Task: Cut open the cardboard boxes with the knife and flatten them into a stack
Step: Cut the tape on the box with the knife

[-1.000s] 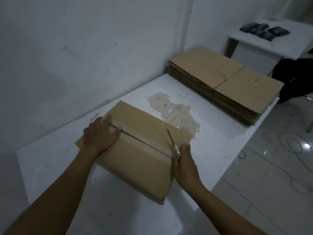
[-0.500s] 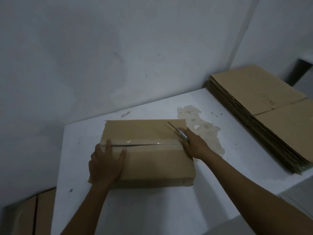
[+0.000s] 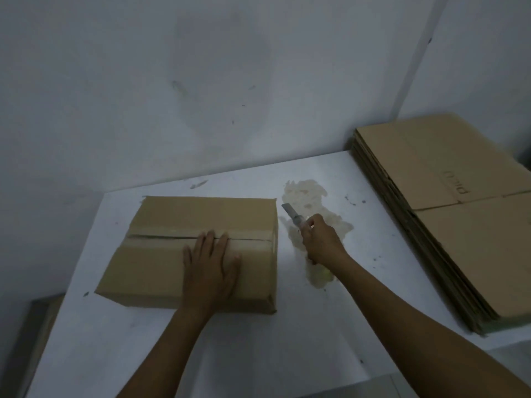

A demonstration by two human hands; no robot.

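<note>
A closed cardboard box (image 3: 161, 262) lies on the white table (image 3: 258, 354), its taped top seam slit along the middle. My left hand (image 3: 211, 268) rests flat on the box top, fingers straight and reaching the seam. Just right of the box, my right hand (image 3: 321, 242) grips a utility knife (image 3: 291, 215), the blade pointing up and away, off the cardboard. A stack of flattened boxes (image 3: 459, 225) sits at the table's right end.
A pale stain (image 3: 313, 196) marks the table under and behind my right hand. White walls close in behind the table and meet in a corner at the right. More cardboard (image 3: 40, 326) stands on the floor at the lower left.
My right hand with the knife has come off the box's right end and now sits beside it. My left hand slid from the seam's left end to its middle.
</note>
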